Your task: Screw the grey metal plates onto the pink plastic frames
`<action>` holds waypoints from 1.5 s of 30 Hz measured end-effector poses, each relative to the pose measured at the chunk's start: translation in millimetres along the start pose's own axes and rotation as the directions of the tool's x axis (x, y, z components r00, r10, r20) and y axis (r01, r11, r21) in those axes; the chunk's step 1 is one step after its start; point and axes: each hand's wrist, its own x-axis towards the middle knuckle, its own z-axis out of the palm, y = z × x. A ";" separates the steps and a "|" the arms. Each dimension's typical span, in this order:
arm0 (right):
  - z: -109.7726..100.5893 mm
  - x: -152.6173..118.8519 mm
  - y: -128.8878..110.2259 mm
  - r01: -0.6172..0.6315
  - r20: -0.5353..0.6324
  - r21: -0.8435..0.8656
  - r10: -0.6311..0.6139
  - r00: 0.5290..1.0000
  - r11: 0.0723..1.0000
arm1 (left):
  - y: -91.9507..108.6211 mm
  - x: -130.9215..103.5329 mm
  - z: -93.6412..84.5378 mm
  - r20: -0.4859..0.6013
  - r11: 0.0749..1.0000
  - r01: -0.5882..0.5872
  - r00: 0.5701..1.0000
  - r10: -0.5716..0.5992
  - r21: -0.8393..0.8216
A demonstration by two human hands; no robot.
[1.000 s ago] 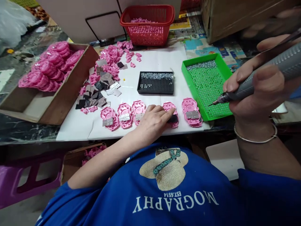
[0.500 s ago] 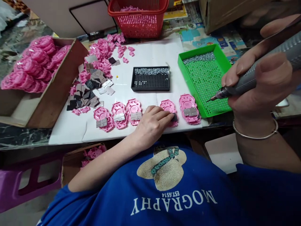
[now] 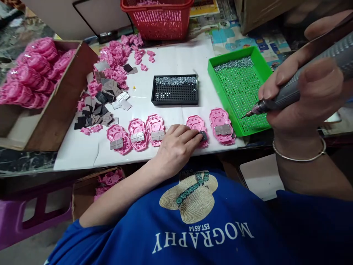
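My left hand [image 3: 176,149], fingers bent together, is on the lower part of a pink plastic casing [image 3: 195,122]. Its fingertips touch a small dark plate [image 3: 203,135] lying across that casing; the thumb is hidden. In my right hand [image 3: 309,92] is a grey electric screwdriver [image 3: 289,96], its thin bit pointing down-left over the green tray [image 3: 239,127]. To the right of my left hand lies another pink casing [image 3: 220,119] with a grey plate across it. Several more casings with silvery plates, such as this pink casing [image 3: 155,125], lie to its left.
A black perforated tray [image 3: 175,103] holds small screws, as does the green one. Loose plates [image 3: 102,106] and small pink parts [image 3: 114,53] are heaped at left beside a cardboard box [image 3: 66,88] of pink casings. Behind stands a red basket [image 3: 158,24].
The view has shifted slightly, moving the table items a little left and up. More of the dark plate shows by my left fingertips. The screwdriver stays over the green tray.
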 end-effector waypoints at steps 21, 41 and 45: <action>-6.9 -6.9 -12.5 -0.111 0.066 0.069 0.106 0.992 0.991 | -7.7 3.3 7.3 -0.012 0.988 -0.036 0.999 0.034 -0.147; -11.1 -18.7 -1.8 -0.139 0.083 0.108 0.130 0.988 0.984 | -6.4 3.7 6.7 -0.007 0.991 -0.023 1.000 0.022 -0.135; -12.1 -19.7 -1.8 -0.157 0.105 0.135 0.144 0.984 0.978 | -6.2 2.8 7.3 0.000 0.990 -0.010 1.000 0.010 -0.137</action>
